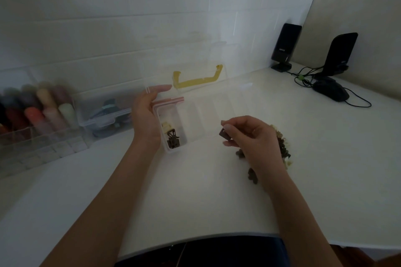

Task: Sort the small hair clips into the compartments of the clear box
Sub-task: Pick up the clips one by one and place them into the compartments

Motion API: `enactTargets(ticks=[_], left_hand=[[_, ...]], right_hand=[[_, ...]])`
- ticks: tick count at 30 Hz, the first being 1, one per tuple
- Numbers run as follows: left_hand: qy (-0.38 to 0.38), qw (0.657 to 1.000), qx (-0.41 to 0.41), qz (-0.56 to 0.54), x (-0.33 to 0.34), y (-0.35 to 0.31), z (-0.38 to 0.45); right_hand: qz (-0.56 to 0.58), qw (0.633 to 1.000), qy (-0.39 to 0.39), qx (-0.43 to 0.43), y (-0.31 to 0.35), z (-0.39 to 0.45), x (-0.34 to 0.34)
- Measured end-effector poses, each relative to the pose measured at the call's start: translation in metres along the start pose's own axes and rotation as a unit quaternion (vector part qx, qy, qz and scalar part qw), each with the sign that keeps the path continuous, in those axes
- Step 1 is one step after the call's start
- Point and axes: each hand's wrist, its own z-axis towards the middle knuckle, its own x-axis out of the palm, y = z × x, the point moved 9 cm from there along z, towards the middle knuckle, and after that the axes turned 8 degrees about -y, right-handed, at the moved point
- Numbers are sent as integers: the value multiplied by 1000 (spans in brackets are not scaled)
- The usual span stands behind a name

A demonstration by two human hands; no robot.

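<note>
The clear box (208, 112) lies open on the white table, its lid with a yellow handle (196, 79) leaning back against the wall. Its leftmost compartment holds a few small clips (172, 138), dark brown and cream. My left hand (147, 112) rests flat against the box's left end, fingers straight. My right hand (249, 134) hovers in front of the box and pinches a small dark brown clip (224, 133) between thumb and forefinger. A pile of loose clips (282, 147), dark and cream, lies on the table under and behind that hand, partly hidden.
At the left stand a clear organiser of coloured rolls (36, 112) and a clear latched box (106, 115). Two black speakers (285, 46) and a black mouse (331, 89) with cables occupy the back right corner. The table's front edge curves near my body.
</note>
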Motion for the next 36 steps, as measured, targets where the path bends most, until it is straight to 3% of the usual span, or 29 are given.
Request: enactTargets(ticks=[5,7,11,14,22,24,27,32,34,36], left_hand=[[13,1000,0,26,1,6,1],[22,999,-2,33,3,8,-1],[35,999,9,39,6,8,-3],[39,998,15,38,5,10,-2],[57,997,12,46,5,11,-1],[66,997,14,46,8,11,-3],[78,996,25,38,13,7,-7],[69,996,30,40,11,6,-5],[62,997,39,39,11,4,-4],[54,996,48,43,9,2,-3]], right_hand=[[97,994,27,48,-5,-2,6],[92,995,23,2,5,-2,10],[2,986,29,-165,29,-13,33],[-202,932,62,-293,29,-21,56],[-227,927,-44,-294,27,-15,19],[-304,898,-21,-318,28,-16,30],[-458,814,14,-357,35,-18,55],[-633,710,138,-276,23,-5,82],[-663,687,146,-261,20,-4,87],[-671,685,149,-240,18,-4,91]])
